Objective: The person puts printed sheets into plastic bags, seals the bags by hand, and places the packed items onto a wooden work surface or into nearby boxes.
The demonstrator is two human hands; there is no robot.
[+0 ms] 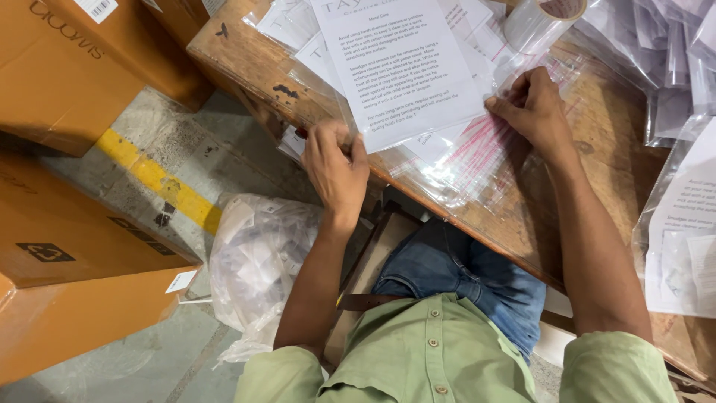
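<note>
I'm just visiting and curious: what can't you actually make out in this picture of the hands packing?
Head view only:
- Left hand: fingertips hidden behind the printed sheet and its clear bag.
- Right hand: fingertips blurred by the glare on the stack of clear bags.
- Tape roll: cut off by the top edge.
- Floor bag: contents too hazy.
</note>
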